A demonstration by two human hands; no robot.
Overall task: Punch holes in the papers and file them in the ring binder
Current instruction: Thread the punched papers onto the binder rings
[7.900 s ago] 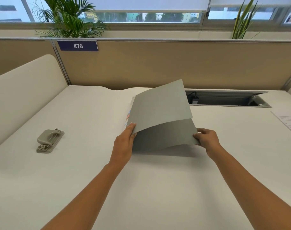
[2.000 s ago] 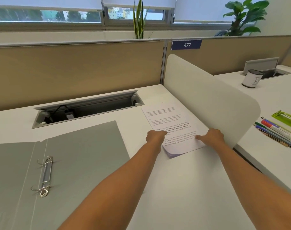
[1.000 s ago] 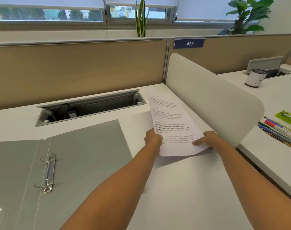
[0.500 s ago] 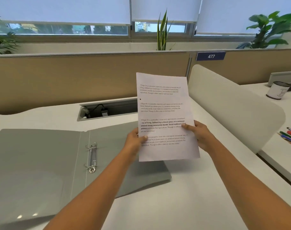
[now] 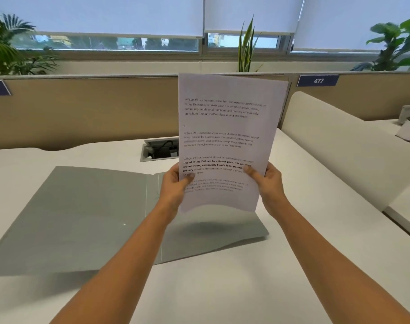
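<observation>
**A:** Entry one, the papers?
**B:** Papers (image 5: 225, 141): a thin printed stack. You hold it upright in the air, text facing you, over the binder's right leaf. Its bottom edge is clear of the binder. The sheets fan apart slightly at the top right corner.

**A:** Entry two, your hands?
**B:** Left hand (image 5: 174, 187): you grip the stack's left edge low down, thumb on the printed face, fingers behind. Right hand (image 5: 268, 185): you grip the right edge at about the same height, thumb across the text, fingers behind.

**A:** Entry three, the binder?
**B:** Binder (image 5: 82, 216): grey, lying open and flat on the bench (image 5: 222, 288), below and left of the papers. Your left wrist covers the area beside the spine, so the rings cannot be made out.

**A:** Remaining stock?
**B:** Hatch (image 5: 158, 149): a cable opening at the back of the bench, with dark leads inside, partly hidden by the papers. Divider (image 5: 339, 146): a white rounded panel along the bench's right side. Cup (image 5: 409, 132): on the next bench beyond the divider, blurred. Plate (image 5: 318, 80): reads "477", fixed to the tan partition (image 5: 82, 113). Plants (image 5: 247, 43): three along the sill, at left, middle and right. Blinds (image 5: 105, 12): drawn most of the way down the windows.
</observation>
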